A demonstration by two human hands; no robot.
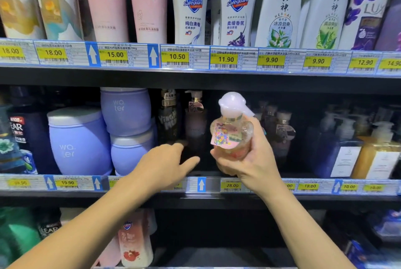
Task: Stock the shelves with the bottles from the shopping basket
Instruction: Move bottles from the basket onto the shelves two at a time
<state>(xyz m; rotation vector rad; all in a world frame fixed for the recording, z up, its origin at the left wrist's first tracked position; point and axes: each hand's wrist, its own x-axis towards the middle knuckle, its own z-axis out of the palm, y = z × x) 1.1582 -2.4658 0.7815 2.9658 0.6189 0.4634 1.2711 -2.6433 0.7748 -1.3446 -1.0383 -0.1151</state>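
The right hand (249, 166) is clamped round a clear pump bottle (233, 138), thumb on the near side and fingers wrapped behind. It holds the bottle upright just above the 28.00 price tag (232, 185) on the front edge of the middle shelf (213, 195). The bottle has a white pump head, pale orange liquid and a pink flowered label. Its base is hidden by the palm, so whether it rests on the shelf above the tag cannot be told. The left hand (167, 164) is up and to the left of the tag, fingers apart and straight and holding nothing. It reaches into a dark gap in the row, blurred, and whether it touches anything cannot be told. Above the tag and slightly left, behind that hand, stands a dusky pink pump bottle (195, 125) with a black bottle (169, 116) beside it. Further left of the tag are lilac tubs (78, 140) marked "water", one stacked on another. Well to the right of the tag stand a blue pump bottle (338, 149) and an amber pump bottle (377, 149). High above the tag, on the upper shelf, are two white Safeguard bottles (191, 8) with blue caps.
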